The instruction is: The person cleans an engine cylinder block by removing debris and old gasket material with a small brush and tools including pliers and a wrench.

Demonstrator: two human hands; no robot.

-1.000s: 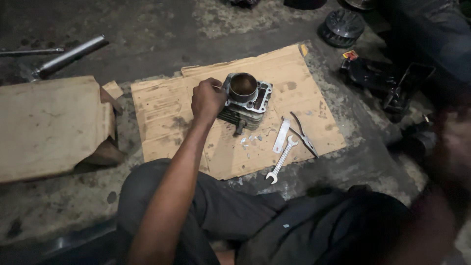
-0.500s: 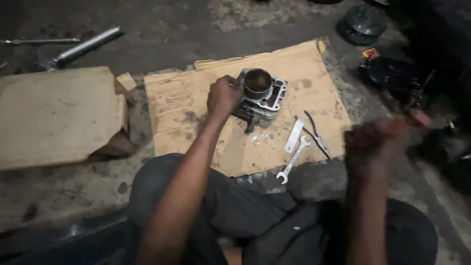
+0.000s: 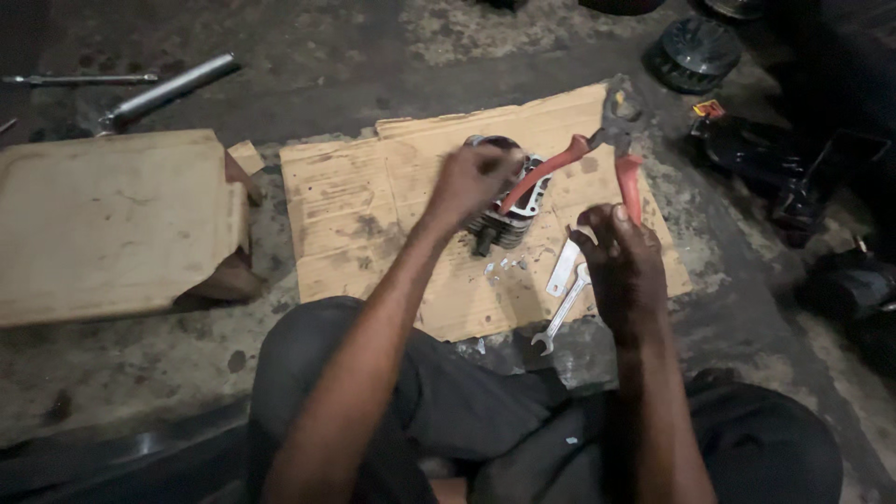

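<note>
Swung in from the right since half a second ago: right hand (image 3: 623, 266), now closed on one red handle of pliers (image 3: 597, 154), handles spread wide. Left hand (image 3: 476, 182) fisted on the other handle above the engine cylinder (image 3: 511, 217), parked on floor cardboard (image 3: 355, 201). Wrench (image 3: 560, 313) lying within reach.

Just below the right grip (image 3: 623, 266), a flat metal strip (image 3: 562, 267) and an open-end wrench (image 3: 560, 313) lie in the way. Bare cardboard sheet (image 3: 345, 210) opens left of the left grip (image 3: 471, 182); further left a cardboard box (image 3: 112, 224) blocks.
</note>
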